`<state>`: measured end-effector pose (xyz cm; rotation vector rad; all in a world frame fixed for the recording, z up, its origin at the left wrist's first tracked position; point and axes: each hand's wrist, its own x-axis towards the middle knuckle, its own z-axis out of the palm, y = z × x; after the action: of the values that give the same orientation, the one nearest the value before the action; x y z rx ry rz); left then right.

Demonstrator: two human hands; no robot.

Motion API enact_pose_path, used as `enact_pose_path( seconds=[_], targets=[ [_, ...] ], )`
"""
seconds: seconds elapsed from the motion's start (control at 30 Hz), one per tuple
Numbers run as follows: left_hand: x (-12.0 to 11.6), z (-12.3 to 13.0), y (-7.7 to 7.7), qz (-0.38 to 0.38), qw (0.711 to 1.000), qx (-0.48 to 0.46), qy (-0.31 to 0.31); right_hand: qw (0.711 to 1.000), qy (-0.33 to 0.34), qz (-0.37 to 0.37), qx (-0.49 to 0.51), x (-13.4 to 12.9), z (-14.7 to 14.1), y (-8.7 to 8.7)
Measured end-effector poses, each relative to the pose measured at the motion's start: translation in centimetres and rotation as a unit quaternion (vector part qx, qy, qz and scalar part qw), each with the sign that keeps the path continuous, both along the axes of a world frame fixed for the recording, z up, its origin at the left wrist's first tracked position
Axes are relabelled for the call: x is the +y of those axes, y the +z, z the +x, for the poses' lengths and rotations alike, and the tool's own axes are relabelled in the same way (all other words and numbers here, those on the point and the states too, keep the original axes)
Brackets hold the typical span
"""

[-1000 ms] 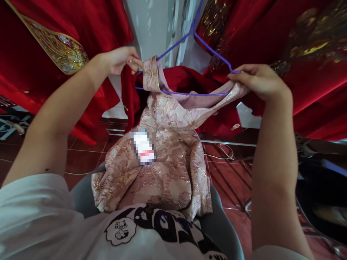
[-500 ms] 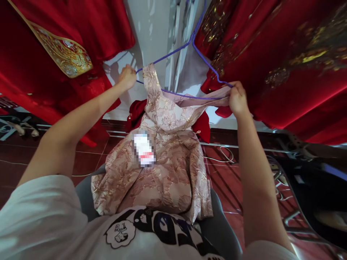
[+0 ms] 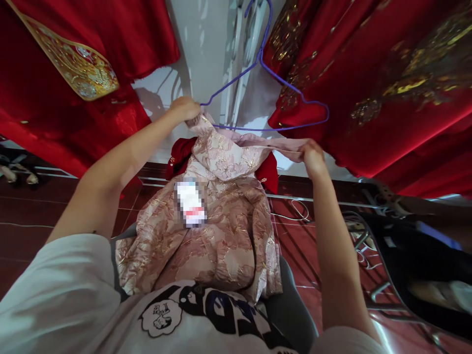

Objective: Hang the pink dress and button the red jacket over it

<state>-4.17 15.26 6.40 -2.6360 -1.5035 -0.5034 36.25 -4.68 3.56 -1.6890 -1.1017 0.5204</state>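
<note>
A pink and gold brocade dress [image 3: 221, 246] lies over my lap, its top raised toward a purple hanger [image 3: 283, 81]. My left hand [image 3: 186, 108] is closed on the left shoulder strap, right beside the hanger's left end. Pinched in my right hand [image 3: 313, 156] is the dress's other shoulder edge, pulled out to the right. The hanger's right end stands free above that hand, outside the fabric. A phone-like blurred rectangle [image 3: 191, 202] rests on the dress front.
Red garments with gold embroidery hang at the left [image 3: 147, 39] and right [image 3: 398, 123]. Behind the hanger are pale metal poles [image 3: 239, 64]. A black chair [image 3: 416, 250] stands at the right, and a white cable [image 3: 295, 216] lies on the red tiled floor.
The hanger's right end has come out of the dress and away from my right hand, which has moved down and left. My left hand has shifted right along the strap.
</note>
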Motion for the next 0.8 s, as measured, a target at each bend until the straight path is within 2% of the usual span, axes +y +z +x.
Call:
enact_pose_path(
  seconds=[0.07, 0.1, 0.13, 0.2, 0.27, 0.33, 0.4, 0.47, 0.57, 0.67, 0.73, 0.8],
  targets=[
    [-0.8, -1.7, -0.7, -0.156, 0.983, -0.016, 0.091, 0.999, 0.038, 0.0, 0.005, -0.7, 0.1, -1.0],
    [-1.6, -2.4, -0.9, -0.227, 0.967, -0.014, 0.118, 0.998, 0.069, 0.012, 0.01, -1.2, 0.1, -1.4],
    [-2.7, -3.0, -1.1, -0.263, 0.956, -0.005, 0.132, 0.994, 0.106, 0.026, 0.02, -1.6, 0.0, -1.7],
    [-5.0, -3.7, -1.0, -0.3, 0.94, 0.015, 0.162, 0.98, 0.181, 0.058, 0.054, -2.4, -0.1, -1.7],
    [-7.4, -3.5, -0.4, -0.249, 0.954, 0.043, 0.164, 0.968, 0.213, 0.092, 0.094, -3.0, -0.3, -1.1],
    [-9.3, -2.3, 0.6, -0.118, 0.983, 0.074, 0.118, 0.955, 0.221, 0.134, 0.144, -3.4, -0.5, -0.1],
    [-10.7, -0.4, 1.7, 0.002, 0.995, 0.081, 0.062, 0.933, 0.232, 0.176, 0.209, -3.5, -0.6, 0.8],
    [-11.4, 2.0, 2.5, 0.054, 0.996, 0.065, -0.009, 0.907, 0.254, 0.198, 0.27, -3.5, -0.7, 1.4],
    [-11.2, 5.9, 2.4, 0.044, 0.99, 0.04, -0.128, 0.883, 0.241, 0.218, 0.34, -3.7, -1.0, 1.9],
    [-10.5, 9.2, 0.4, 0.005, 0.973, 0.051, -0.225, 0.834, 0.167, 0.257, 0.458, -4.1, -1.4, 2.4],
    [-10.4, 10.7, -1.3, -0.01, 0.967, 0.055, -0.249, 0.793, 0.118, 0.296, 0.52, -4.5, -1.2, 2.9],
    [-10.9, 11.4, -2.7, -0.002, 0.968, 0.039, -0.247, 0.775, 0.078, 0.33, 0.533, -4.8, -0.5, 3.2]
  ],
)
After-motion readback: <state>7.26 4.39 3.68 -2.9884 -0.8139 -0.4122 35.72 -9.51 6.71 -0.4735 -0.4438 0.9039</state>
